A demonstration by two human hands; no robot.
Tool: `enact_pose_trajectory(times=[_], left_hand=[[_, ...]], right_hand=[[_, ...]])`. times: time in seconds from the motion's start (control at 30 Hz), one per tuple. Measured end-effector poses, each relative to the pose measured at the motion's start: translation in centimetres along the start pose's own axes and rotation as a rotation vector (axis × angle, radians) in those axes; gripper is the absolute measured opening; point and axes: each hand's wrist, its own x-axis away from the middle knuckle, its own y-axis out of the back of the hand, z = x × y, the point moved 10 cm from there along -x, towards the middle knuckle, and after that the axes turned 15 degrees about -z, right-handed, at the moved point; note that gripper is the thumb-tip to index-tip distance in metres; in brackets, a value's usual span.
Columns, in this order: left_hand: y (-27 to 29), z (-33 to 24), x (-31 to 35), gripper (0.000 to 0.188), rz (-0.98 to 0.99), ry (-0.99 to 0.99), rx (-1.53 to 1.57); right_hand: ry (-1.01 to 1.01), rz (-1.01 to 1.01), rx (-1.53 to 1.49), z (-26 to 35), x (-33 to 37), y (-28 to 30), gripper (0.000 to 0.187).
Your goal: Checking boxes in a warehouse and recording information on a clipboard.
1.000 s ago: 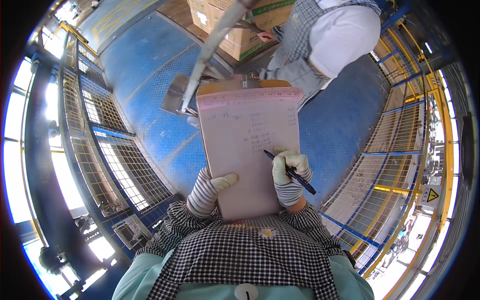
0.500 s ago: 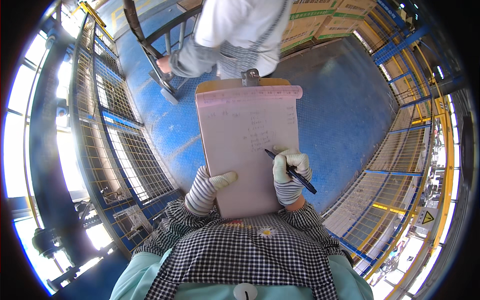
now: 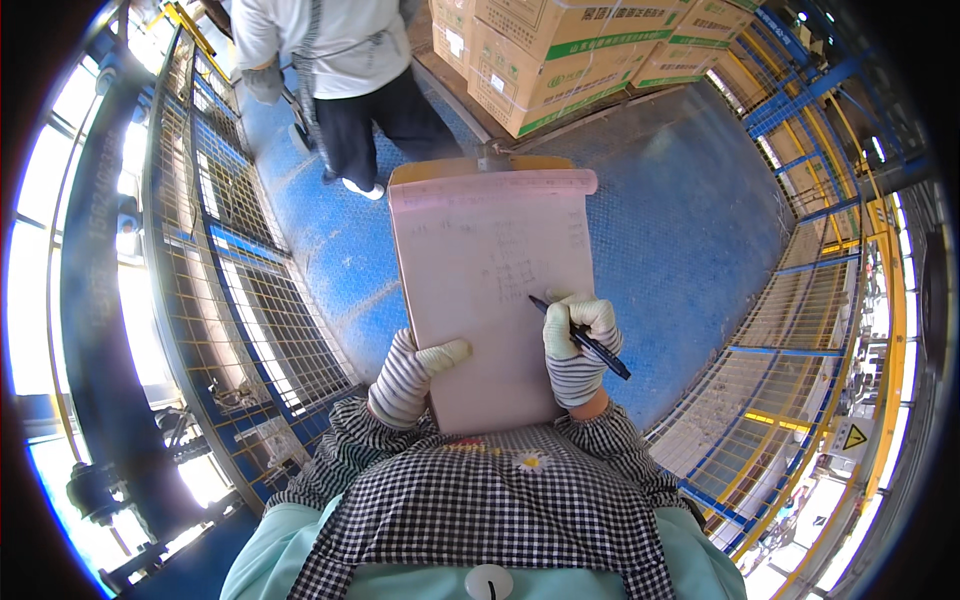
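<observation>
A clipboard with a metal clip at its top lies against my apron, carrying a pinkish sheet of paper with handwriting on its upper half. My left hand, in a striped glove with pale fingertips, grips the clipboard's left edge, thumb on top of the paper; its other fingers are hidden underneath. At the right edge my right hand, gloved alike, is closed round a black pen. The pen's tip points up and left, just by the last written line; whether it touches the paper I cannot tell.
Beyond the clipboard a person in a white top and dark trousers stands at the upper left. Strapped cardboard boxes are stacked at the far side. Yellow mesh fences flank the blue floor on both sides.
The other person has moved away to the left, uncovering more of the stacked boxes. The cart-like metal frame at the upper left is mostly out of sight. My hands, pen and clipboard have barely moved.
</observation>
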Motion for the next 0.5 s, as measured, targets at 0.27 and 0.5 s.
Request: enact_pose_trajectory(times=[0.27, 0.5], left_hand=[[0.2, 0.9, -1.5, 0.022, 0.072, -0.014, 0.015], [-1.5, 1.2, -2.2, 0.029, 0.072, -0.005, -0.050]], right_hand=[[-0.240, -0.075, -0.183, -4.0, -2.3, 4.1, 0.023], [-0.182, -0.180, -0.105, -4.9, -2.7, 5.9, 0.024]])
